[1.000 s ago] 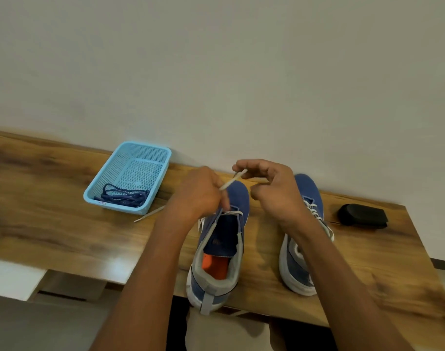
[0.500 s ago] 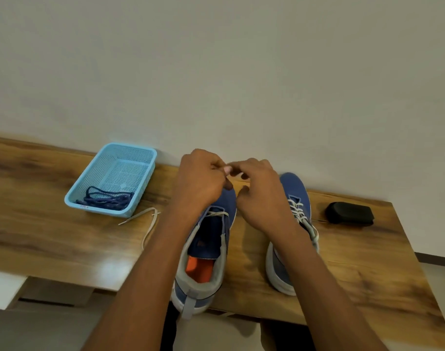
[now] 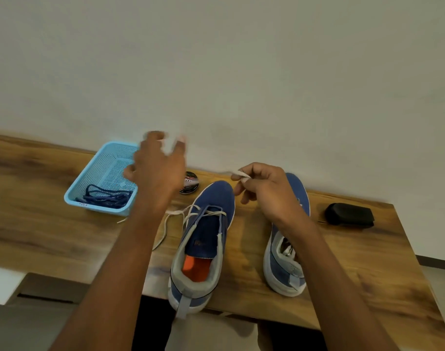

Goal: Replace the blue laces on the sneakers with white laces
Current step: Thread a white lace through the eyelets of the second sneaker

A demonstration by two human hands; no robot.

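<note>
Two blue sneakers are stood side by side on the wooden desk [image 3: 51, 231], toes to the wall: the left sneaker [image 3: 203, 239] is threaded only at its lowest eyelets with a white lace [image 3: 170, 219], whose loose length is trailed onto the desk, while the right sneaker [image 3: 287, 249] is laced in white. One lace tip is pinched by the curled fingers of the right hand [image 3: 262, 191] above the toes. The left hand [image 3: 158, 168], blurred, is raised with spread fingers and nothing held, in front of the light-blue basket [image 3: 94, 178] where the blue laces [image 3: 104, 196] are piled.
</note>
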